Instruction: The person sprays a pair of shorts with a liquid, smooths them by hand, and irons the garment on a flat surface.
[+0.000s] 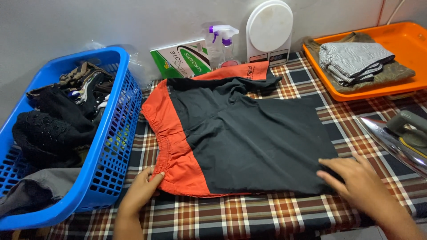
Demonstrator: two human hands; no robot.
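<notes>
Matt black-and-orange cloth shorts (240,138), woven checked cloth over the counter (249,218), glossy blue plastic basket (104,155), shiny metal iron soleplate (387,142), smooth orange plastic tray (400,44)

Plaid cloth (267,213) bears shorts (240,138), basket (106,151), tray (356,89), iron (396,138).

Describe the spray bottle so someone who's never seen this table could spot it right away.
Start at the plaid-covered table and look to its far edge against the wall. There, between a green-and-white box and a white round-topped scale, stands the spray bottle. It alone is clear plastic, with a purple-and-white trigger head.
</notes>
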